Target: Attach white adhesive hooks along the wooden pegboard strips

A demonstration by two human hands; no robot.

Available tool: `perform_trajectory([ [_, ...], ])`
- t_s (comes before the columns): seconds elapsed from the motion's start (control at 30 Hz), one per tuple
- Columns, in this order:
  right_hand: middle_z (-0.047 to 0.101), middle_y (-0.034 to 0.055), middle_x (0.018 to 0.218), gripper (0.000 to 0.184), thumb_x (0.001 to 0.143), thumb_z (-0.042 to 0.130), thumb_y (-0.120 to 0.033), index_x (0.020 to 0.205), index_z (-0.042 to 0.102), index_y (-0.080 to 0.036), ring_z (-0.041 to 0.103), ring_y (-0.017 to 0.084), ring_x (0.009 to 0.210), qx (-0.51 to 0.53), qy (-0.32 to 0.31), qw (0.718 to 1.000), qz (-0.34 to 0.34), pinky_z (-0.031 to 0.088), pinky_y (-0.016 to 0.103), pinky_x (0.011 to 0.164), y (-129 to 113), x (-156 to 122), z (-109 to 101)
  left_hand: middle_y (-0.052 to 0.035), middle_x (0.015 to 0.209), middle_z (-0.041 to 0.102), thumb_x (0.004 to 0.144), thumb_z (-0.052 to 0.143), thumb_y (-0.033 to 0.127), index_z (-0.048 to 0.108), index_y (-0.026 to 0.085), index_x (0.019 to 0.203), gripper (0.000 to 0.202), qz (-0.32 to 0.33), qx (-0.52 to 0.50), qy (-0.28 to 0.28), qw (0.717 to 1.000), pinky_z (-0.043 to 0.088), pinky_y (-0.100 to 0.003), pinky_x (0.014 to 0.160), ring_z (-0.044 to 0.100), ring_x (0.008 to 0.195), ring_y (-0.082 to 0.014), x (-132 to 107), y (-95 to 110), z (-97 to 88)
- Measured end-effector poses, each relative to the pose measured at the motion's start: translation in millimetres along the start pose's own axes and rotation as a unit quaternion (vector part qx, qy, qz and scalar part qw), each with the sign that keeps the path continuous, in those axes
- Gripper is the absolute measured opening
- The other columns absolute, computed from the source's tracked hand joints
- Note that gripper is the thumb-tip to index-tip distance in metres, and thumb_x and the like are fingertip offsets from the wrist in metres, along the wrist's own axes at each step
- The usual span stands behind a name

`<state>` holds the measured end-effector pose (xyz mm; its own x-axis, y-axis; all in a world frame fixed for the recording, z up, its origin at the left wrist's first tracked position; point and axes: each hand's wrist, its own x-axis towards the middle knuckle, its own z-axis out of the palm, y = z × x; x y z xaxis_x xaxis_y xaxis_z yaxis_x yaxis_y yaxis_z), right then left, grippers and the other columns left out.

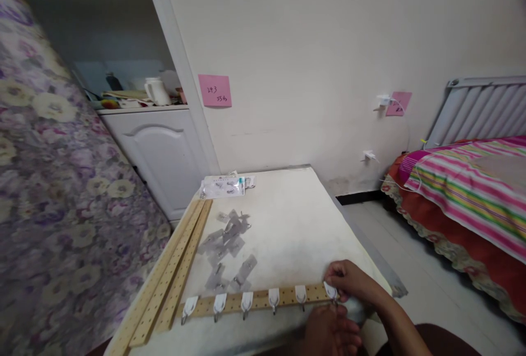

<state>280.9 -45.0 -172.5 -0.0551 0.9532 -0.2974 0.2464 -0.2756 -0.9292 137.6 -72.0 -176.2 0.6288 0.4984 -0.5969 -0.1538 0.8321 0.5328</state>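
A narrow wooden strip with holes (258, 300) lies across the front of the table, with several white hooks (273, 297) spaced along it. At its right end, my right hand (349, 280) pinches the last white hook (330, 290) by its upper part. My left hand (329, 331) comes from below with bent fingers, its fingertips closed at the lower metal end of that same hook. Exactly how the left fingers grip is partly hidden. Several clear adhesive pieces with metal hooks (230, 235) lie in a loose group behind the strip.
Longer perforated wooden strips (176, 268) lie along the table's left side. Packaged items (222, 186) sit at the back of the white table (287, 208). A flowered curtain (74, 181) hangs at left; a bed (472, 191) stands at right.
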Motion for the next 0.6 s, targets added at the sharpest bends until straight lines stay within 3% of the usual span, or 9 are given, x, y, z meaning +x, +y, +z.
perform_trajectory([
  [0.1,0.052,-0.0069,0.05,0.011,0.065,0.057,-0.027,0.069,0.057,-0.017,0.048,0.008,0.043,0.003,-0.003,1.0,0.002,0.042,0.02,0.043,-1.5,-0.9,0.0,-0.0034,0.056,0.063,0.089,0.025,0.027,0.048,0.014,0.085,0.026,-0.004,0.002,0.036,0.999,0.036,-0.024,0.05,0.058,0.042,-0.0117,-3.6,1.8,2.7],
  [0.4,0.056,-0.0056,0.055,0.015,0.063,0.058,-0.025,0.076,0.06,-0.017,0.05,0.007,0.043,0.023,-0.011,0.999,0.02,0.041,0.019,0.042,-3.8,-3.1,-0.3,-0.0053,0.057,0.064,0.084,0.037,0.03,0.053,0.015,0.079,0.022,-0.002,-0.02,0.041,0.999,0.037,-0.026,0.05,0.058,0.043,-0.0135,-4.1,2.8,3.8],
  [0.6,0.06,-0.0046,0.06,0.016,0.062,0.061,-0.024,0.077,0.06,-0.017,0.055,0.008,0.045,0.061,-0.021,0.998,0.019,0.042,0.019,0.042,-1.0,-4.4,0.4,-0.0048,0.058,0.064,0.081,0.045,0.033,0.058,0.014,0.089,0.024,0.009,-0.028,0.044,0.999,0.036,-0.025,0.049,0.057,0.044,-0.0132,-2.9,4.3,5.1],
])
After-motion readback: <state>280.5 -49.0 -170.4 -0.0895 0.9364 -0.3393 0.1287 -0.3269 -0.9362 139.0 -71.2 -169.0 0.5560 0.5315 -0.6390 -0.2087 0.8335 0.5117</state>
